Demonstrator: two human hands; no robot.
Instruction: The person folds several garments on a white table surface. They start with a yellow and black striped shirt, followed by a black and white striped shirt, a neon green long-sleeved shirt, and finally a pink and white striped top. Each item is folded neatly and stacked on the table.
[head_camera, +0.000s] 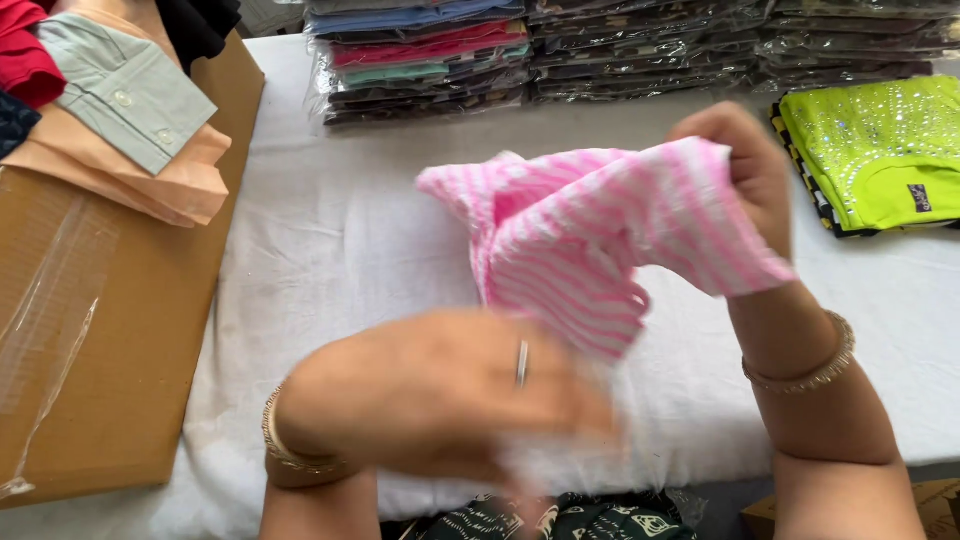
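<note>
A pink striped garment (600, 240) is being held above the white-covered table (330, 250), gripped at its far right end by the right hand (745, 165); the blurred left hand (440, 390) is touching its near edge, grip unclear.

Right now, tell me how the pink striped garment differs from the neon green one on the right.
The pink striped garment is bunched up and lifted off the white table cover, gripped by the right hand; the neon green garment lies folded flat, untouched. The pink one has white stripes; the green one is plain with shiny studs. Both are unbagged clothing.
</note>
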